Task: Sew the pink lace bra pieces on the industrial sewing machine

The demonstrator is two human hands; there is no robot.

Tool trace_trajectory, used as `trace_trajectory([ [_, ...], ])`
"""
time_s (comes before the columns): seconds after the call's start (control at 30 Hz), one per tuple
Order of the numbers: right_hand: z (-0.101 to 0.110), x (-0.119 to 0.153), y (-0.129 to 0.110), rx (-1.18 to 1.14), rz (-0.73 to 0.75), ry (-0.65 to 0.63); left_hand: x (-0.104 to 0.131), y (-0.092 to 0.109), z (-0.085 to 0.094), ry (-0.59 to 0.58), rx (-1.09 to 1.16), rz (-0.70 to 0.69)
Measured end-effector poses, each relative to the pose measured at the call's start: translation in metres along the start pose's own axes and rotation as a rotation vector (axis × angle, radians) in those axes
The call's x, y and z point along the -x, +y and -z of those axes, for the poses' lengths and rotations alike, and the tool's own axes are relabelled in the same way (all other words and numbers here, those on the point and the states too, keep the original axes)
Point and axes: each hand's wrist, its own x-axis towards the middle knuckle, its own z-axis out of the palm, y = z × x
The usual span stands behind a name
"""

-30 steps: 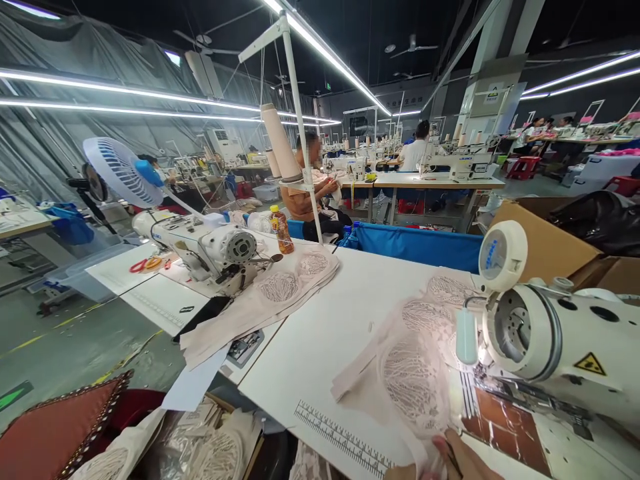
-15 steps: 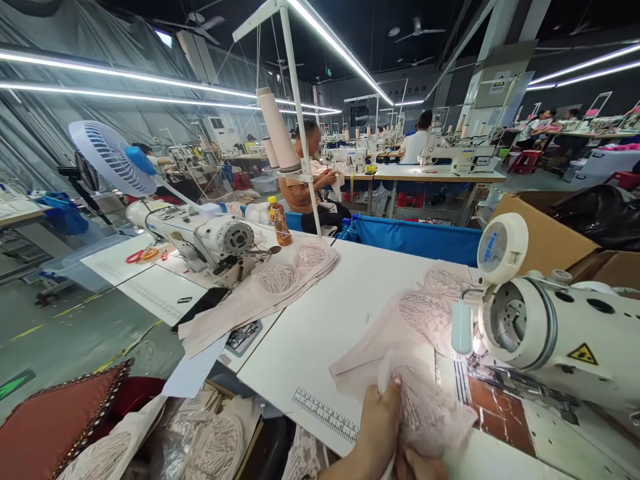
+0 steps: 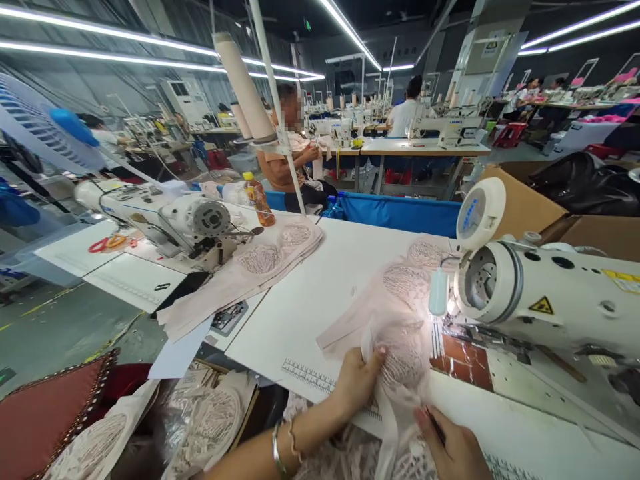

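Lace piece [image 3: 403, 363], pale pink with a patterned cup, lies on the white table [image 3: 320, 293] just in front of the sewing machine [image 3: 545, 293], at the near end of a row of similar pieces [image 3: 415, 267] that runs away from the person along the machine's left side. The left hand [image 3: 356, 381] rests on the table edge with its fingers curled and the thumb pinching the left border of the lace piece. The right hand [image 3: 453, 447] sits below it at the near edge, its fingers closed on a thin dark tool [image 3: 436, 427] and touching the strip of fabric that hangs down from the piece. A printed ruler [image 3: 310, 377] runs along the table edge just left of the left hand. A metal bracelet [image 3: 278, 450] circles the left wrist. To the left, a second sewing machine [image 3: 175, 223] stands on a neighbouring table with a stack of pink pieces [image 3: 245, 280] beside it and an orange bottle [image 3: 259, 199] behind. A box of lace pieces [image 3: 200, 427] sits below the table edge. A seated person [image 3: 290, 153] works farther back.
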Motion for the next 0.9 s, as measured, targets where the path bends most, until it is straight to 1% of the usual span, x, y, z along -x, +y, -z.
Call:
trace_trajectory([
  [0.07,0.009,-0.002,-0.005,0.040,0.006,-0.082,-0.021,0.014,0.016,-0.034,-0.055,-0.172],
  [0.1,0.014,-0.003,-0.006,0.078,0.014,-0.117,-0.035,0.020,0.027,-0.065,-0.101,-0.185],
  [0.13,0.018,-0.004,-0.005,0.128,0.020,-0.139,-0.049,0.025,0.038,-0.056,-0.158,-0.157],
  [0.2,0.025,-0.003,0.002,0.257,0.036,-0.172,-0.075,0.031,0.060,0.048,-0.305,-0.124],
  [0.27,0.032,-0.002,0.007,0.422,0.044,-0.195,-0.089,0.031,0.075,0.192,-0.382,-0.122],
  [0.3,0.035,-0.003,0.006,0.509,0.042,-0.210,-0.091,0.029,0.077,0.268,-0.439,-0.174],
  [0.33,0.039,-0.005,0.004,0.592,0.034,-0.234,-0.088,0.026,0.075,0.308,-0.521,-0.285],
  [0.37,0.044,-0.008,-0.002,0.665,0.023,-0.265,-0.083,0.022,0.068,0.290,-0.625,-0.446],
  [0.4,0.051,-0.012,-0.010,0.719,0.015,-0.299,-0.074,0.017,0.058,0.217,-0.730,-0.633],
  [0.43,0.058,-0.017,-0.019,0.749,0.020,-0.345,-0.064,0.013,0.043,0.045,-0.837,-0.853],
  [0.47,0.068,-0.022,-0.029,0.757,0.044,-0.379,-0.054,0.008,0.026,-0.152,-0.885,-1.007],
  [0.53,0.089,-0.033,-0.045,0.722,0.129,-0.421,-0.036,0.004,-0.009,-0.549,-0.979,-1.245],
  [0.57,0.100,-0.037,-0.050,0.716,0.163,-0.426,-0.030,0.003,-0.024,-0.633,-1.043,-1.285],
  [0.6,0.110,-0.042,-0.051,0.722,0.181,-0.424,-0.027,0.004,-0.037,-0.694,-1.109,-1.291],
  [0.63,0.118,-0.046,-0.049,0.737,0.188,-0.410,-0.028,0.006,-0.046,-0.721,-1.168,-1.261],
  [0.7,0.127,-0.055,-0.037,0.788,0.168,-0.348,-0.036,0.012,-0.054,-0.736,-1.224,-1.157],
  [0.73,0.126,-0.061,-0.028,0.812,0.151,-0.300,-0.043,0.014,-0.055,-0.756,-1.227,-1.128],
  [0.77,0.123,-0.066,-0.018,0.829,0.133,-0.242,-0.050,0.016,-0.055,-0.779,-1.213,-1.127],
  [0.83,0.108,-0.078,0.004,0.811,0.094,-0.093,-0.064,0.019,-0.054,-0.806,-1.157,-1.182],
  [0.9,0.090,-0.088,0.022,0.708,0.048,0.077,-0.073,0.019,-0.056,-0.794,-1.111,-1.254],
])
